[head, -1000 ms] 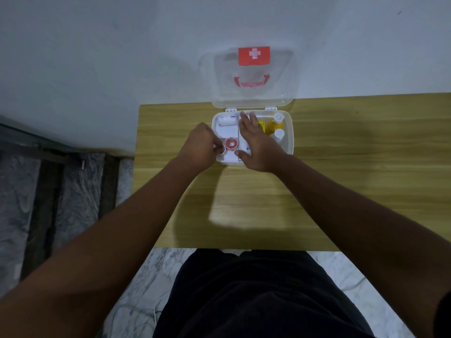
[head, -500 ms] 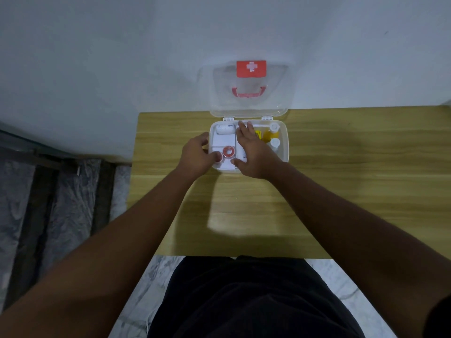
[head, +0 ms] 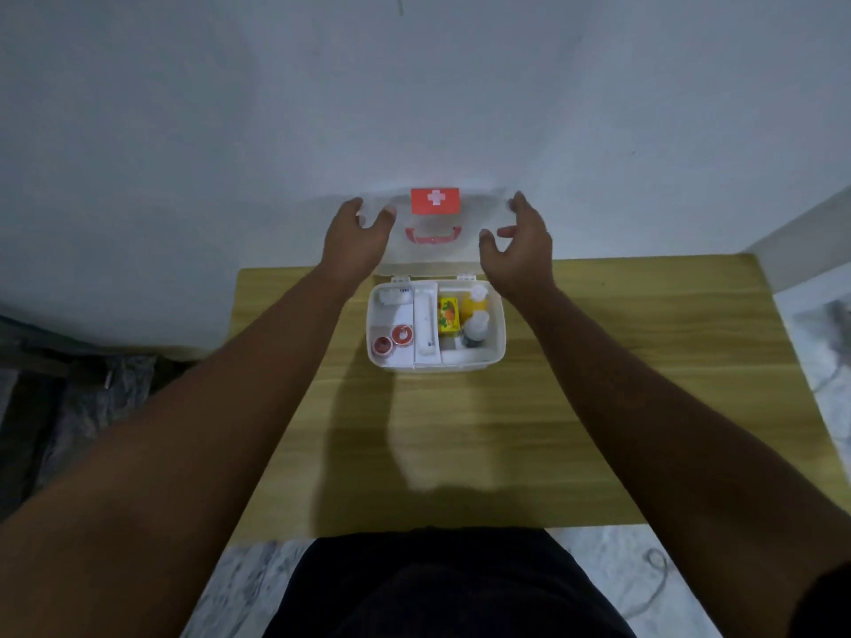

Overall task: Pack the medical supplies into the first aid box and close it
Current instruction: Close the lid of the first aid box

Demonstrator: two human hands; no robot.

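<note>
The white first aid box stands open on the wooden table. Its clear lid, with a red cross label and red handle, stands upright against the wall. Inside lie two red tape rolls, a white bandage roll, a long white item, a yellow carton and two bottles. My left hand pinches the lid's upper left edge. My right hand is cupped with spread fingers at the lid's right edge; contact is unclear.
The table sits against a white wall. Marble floor shows to the right and a dark gap drops off beyond the table's left edge. Bare tabletop lies in front of the box and to its right.
Both hands have left the box's compartments and risen to the lid's two sides. The contents now lie uncovered. The camera has tilted so the box sits lower in view.
</note>
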